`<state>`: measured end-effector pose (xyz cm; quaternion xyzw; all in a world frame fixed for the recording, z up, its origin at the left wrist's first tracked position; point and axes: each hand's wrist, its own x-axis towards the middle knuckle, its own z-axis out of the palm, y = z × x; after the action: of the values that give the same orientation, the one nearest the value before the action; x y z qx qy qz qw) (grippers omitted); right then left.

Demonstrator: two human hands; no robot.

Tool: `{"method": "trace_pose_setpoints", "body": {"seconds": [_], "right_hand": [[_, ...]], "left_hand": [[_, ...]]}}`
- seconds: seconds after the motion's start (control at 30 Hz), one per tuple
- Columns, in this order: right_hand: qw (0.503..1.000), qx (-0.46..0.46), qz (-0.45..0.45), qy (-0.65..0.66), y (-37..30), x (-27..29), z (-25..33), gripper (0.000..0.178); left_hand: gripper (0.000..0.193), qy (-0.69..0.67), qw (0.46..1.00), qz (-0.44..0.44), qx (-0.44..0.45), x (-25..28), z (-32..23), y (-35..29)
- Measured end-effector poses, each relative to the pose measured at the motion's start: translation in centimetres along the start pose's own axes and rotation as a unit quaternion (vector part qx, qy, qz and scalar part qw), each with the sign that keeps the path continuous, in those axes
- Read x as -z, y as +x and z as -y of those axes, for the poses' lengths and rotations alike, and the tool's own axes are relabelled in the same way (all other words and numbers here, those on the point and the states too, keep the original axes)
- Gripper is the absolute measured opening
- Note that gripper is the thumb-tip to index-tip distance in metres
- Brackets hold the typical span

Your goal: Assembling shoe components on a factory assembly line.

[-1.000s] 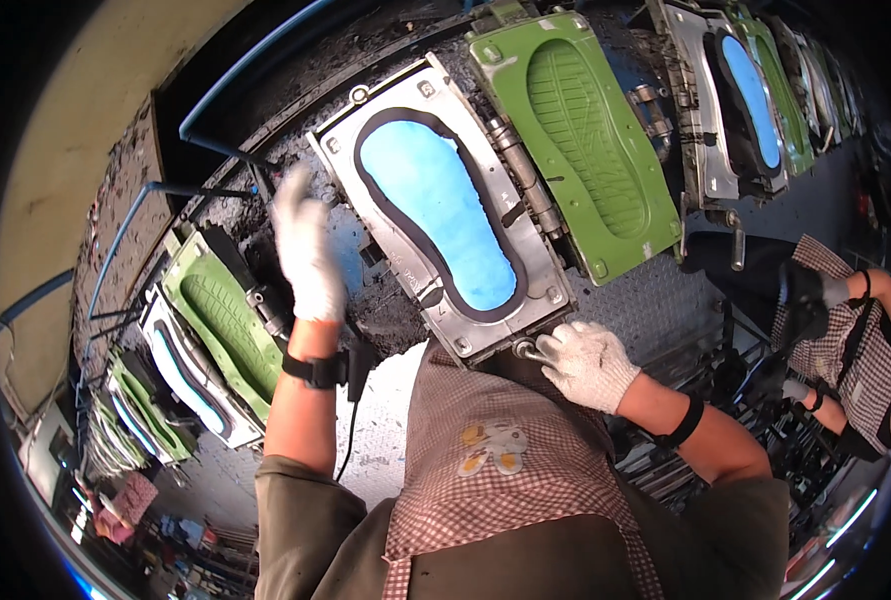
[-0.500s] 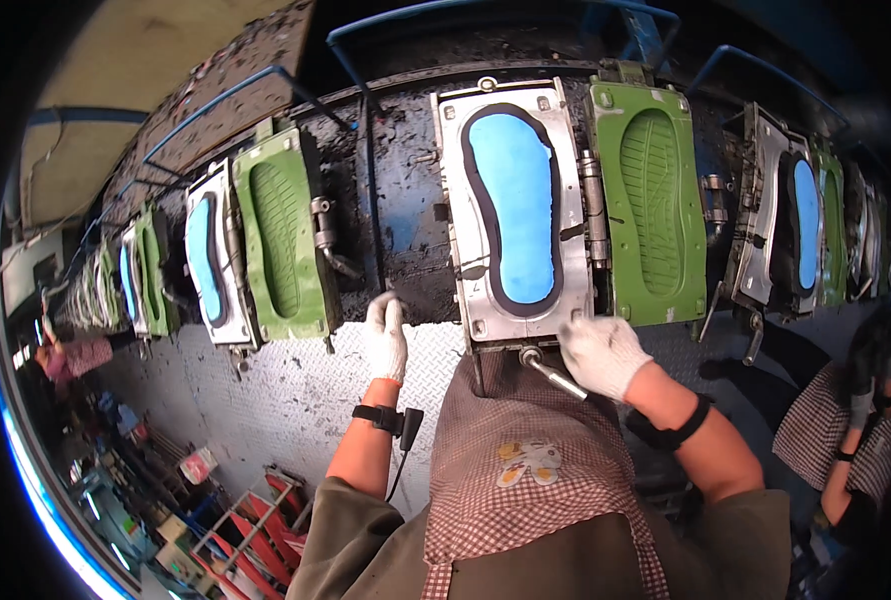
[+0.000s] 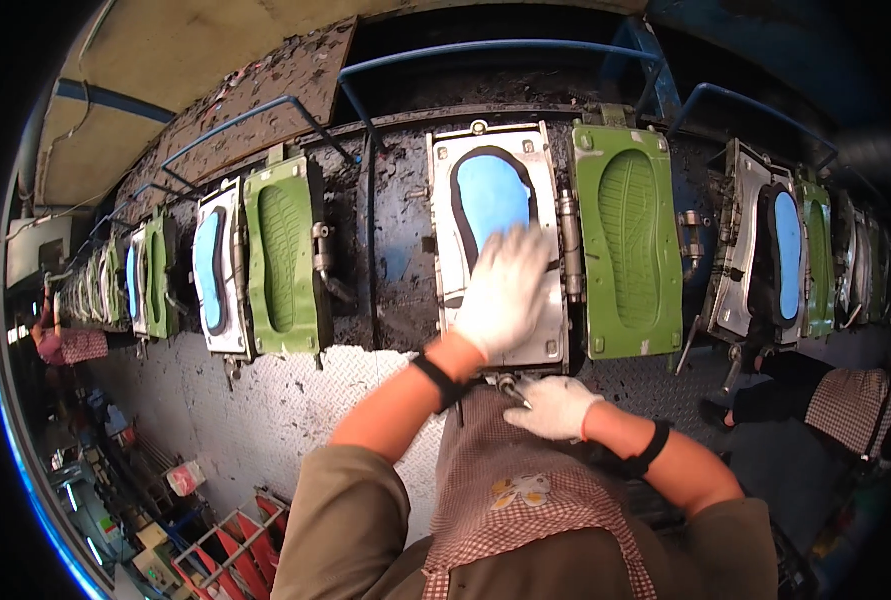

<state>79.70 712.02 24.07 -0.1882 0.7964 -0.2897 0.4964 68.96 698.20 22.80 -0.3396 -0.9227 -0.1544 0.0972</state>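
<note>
At upper centre, the blue sole [image 3: 493,195] could be skewed by uneven pressure from the left hand [image 3: 510,292] (spread); whether the handle [image 3: 506,384] is grasped by the right hand [image 3: 555,408] cannot be told.

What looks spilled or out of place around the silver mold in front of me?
The bench just left of the silver mold is littered with dark crumbs, like spilled scraps; more lie on the brown board at upper left. I can't fully judge the blue sole, since your left hand hides its lower part.
</note>
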Motion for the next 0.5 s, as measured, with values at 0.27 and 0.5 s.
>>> {"method": "trace_pose_setpoints", "body": {"seconds": [0.27,0.5], "right_hand": [[0.865,0.144,-0.430,-0.214,0.9,6.1,-1.6,0.028],[0.905,0.028,-0.424,0.015,7.8,17.2,-0.9,0.031]], "left_hand": [[0.062,-0.041,0.997,0.062,0.034,0.4,-0.8,-5.1],[0.063,-0.098,0.992,0.066,0.032,0.9,-1.3,-5.6]]}}
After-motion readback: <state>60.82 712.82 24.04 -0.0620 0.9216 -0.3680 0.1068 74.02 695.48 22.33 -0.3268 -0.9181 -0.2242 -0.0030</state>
